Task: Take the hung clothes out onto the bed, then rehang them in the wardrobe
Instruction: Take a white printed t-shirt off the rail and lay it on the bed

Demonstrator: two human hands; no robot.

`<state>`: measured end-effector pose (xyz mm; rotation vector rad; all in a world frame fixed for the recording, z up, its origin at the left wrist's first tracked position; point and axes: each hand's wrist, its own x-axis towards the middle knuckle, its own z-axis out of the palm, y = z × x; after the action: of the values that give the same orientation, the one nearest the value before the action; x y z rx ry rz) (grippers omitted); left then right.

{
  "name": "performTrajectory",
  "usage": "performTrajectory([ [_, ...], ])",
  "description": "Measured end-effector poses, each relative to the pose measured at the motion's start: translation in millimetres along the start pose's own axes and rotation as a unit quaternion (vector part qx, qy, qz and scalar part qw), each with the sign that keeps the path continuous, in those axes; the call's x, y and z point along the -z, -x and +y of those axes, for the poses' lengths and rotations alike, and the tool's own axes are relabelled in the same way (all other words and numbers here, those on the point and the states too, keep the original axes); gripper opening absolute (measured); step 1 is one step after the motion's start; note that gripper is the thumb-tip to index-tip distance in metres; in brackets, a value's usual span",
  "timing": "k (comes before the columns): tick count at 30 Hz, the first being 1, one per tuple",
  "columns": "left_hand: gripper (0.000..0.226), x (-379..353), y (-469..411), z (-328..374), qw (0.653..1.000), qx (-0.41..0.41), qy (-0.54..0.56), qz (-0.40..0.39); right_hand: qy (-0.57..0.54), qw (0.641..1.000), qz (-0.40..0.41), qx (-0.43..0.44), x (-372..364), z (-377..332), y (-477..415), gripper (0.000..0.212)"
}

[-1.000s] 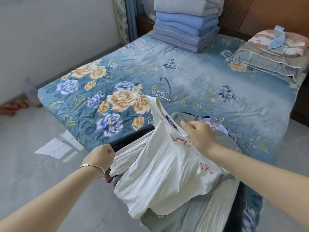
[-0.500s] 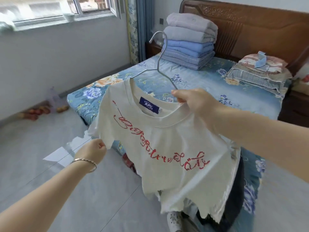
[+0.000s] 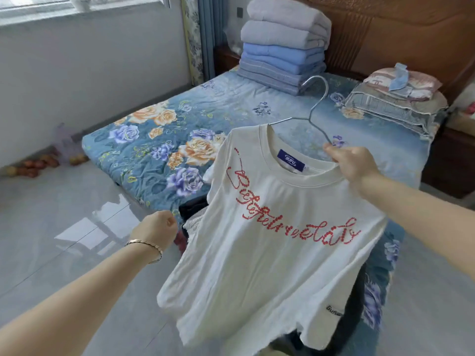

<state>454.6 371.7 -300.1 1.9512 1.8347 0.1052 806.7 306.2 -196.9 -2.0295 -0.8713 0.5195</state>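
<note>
A white T-shirt (image 3: 270, 242) with red script lettering hangs on a wire hanger (image 3: 312, 111), lifted above the foot of the bed (image 3: 144, 150). My right hand (image 3: 352, 163) grips the hanger's right arm at the shirt's shoulder. My left hand (image 3: 156, 229) is a closed fist beside the shirt's left sleeve; whether it holds cloth cannot be told. More clothes (image 3: 191, 222), dark and knitted, lie on the bed edge behind the shirt, mostly hidden.
A stack of folded blankets (image 3: 282, 52) sits at the bed's head by the wooden headboard (image 3: 401, 37). Folded pillows (image 3: 395, 98) lie at the right. Glossy tiled floor (image 3: 64, 227) spreads left; fruit (image 3: 33, 165) lies along the wall.
The shirt has been lifted off the clothes pile and now hangs spread out facing me. My right hand has moved right with the hanger, which now tilts right. My left fist stays by the sleeve.
</note>
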Motion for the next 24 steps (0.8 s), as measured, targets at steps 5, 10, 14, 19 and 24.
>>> performTrajectory([
  [5,0.026,-53.6,-61.8,71.1,0.999,0.006,-0.025,-0.039,0.041,0.999,0.006,0.0,0.2,90.3,-107.9,0.056],
  [10,0.021,-110.5,-142.4,154.5,0.997,0.002,-0.037,-0.064,0.121,0.992,0.014,-0.031,-29.4,176.6,-208.4,0.055],
  [14,0.022,-160.7,-195.5,192.6,0.996,0.011,-0.059,-0.071,0.149,0.988,0.012,-0.049,-54.3,242.6,-274.0,0.054],
  [19,0.022,-220.2,-239.1,203.1,0.992,0.027,-0.078,-0.096,0.142,0.987,0.011,-0.067,-70.2,308.1,-349.1,0.054],
  [24,0.019,-255.1,-265.0,194.8,0.989,0.026,-0.072,-0.127,0.183,0.979,0.013,-0.093,-97.9,353.5,-391.5,0.039],
])
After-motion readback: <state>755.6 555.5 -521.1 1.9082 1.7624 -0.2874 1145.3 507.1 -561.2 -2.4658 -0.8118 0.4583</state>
